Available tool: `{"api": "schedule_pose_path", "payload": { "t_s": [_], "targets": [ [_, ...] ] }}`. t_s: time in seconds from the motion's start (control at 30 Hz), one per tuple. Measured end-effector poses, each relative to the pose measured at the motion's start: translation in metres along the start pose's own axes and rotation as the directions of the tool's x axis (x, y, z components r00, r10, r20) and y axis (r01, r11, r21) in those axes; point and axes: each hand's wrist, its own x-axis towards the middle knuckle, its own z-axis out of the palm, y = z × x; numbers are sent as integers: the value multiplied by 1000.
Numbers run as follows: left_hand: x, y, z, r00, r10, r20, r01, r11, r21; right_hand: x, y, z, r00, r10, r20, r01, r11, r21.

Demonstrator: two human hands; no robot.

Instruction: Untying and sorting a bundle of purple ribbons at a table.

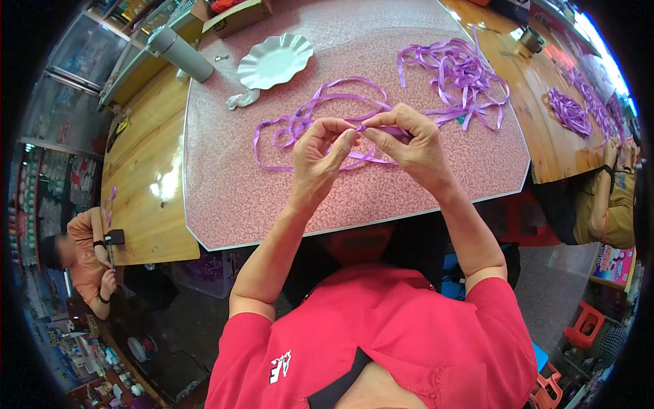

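Observation:
Both my hands meet over the pink speckled table mat (pixel 238 204), pinching a purple ribbon (pixel 361 128) between thumbs and forefingers. A small dark purple bit, perhaps a knot, shows where the fingertips come together. My left hand (pixel 321 153) is closed on the ribbon from the left side, my right hand (pixel 412 143) from the right. Loose loops of the same ribbon (pixel 262 153) lie on the mat behind and left of my hands. A tangled heap of purple ribbons (pixel 463 75) rests beyond my right hand.
A white scalloped plate (pixel 276 61), a crumpled clear wrapper (pixel 243 99) and a grey tumbler (pixel 182 56) stand toward the far left. An open cardboard box (pixel 235 19) sits behind. Co-workers sit at the left and right wooden tables, with more ribbon bundles (pixel 569 112) on the right.

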Motion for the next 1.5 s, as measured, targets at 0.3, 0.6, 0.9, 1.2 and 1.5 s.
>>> {"api": "schedule_pose_path", "payload": {
  "t_s": [0.3, 0.6, 0.9, 1.2, 1.5],
  "targets": [
    [0, 1, 1, 1000, 21, -13, -21, 999, 27, 1, 0, -1, 963, 228, 140, -252, 950, 183],
    [-1, 0, 0, 1000, 7, -22, -5, 997, 79, -1, -1, -2, 932, 311, 186, -351, 902, 251],
    [4, 9, -1, 984, 153, 86, -170, 955, 243, -3, 6, -14, 938, 292, 186, -323, 933, 162],
    [12, 28, -17, 829, 273, 488, -548, 575, 608, -7, -1, -5, 978, 102, 183, -128, 983, 133],
    [-6, 40, -45, 795, -123, 594, -299, 773, 559, -17, 7, -6, 952, -96, 291, 86, 995, 48]
  ]
}}
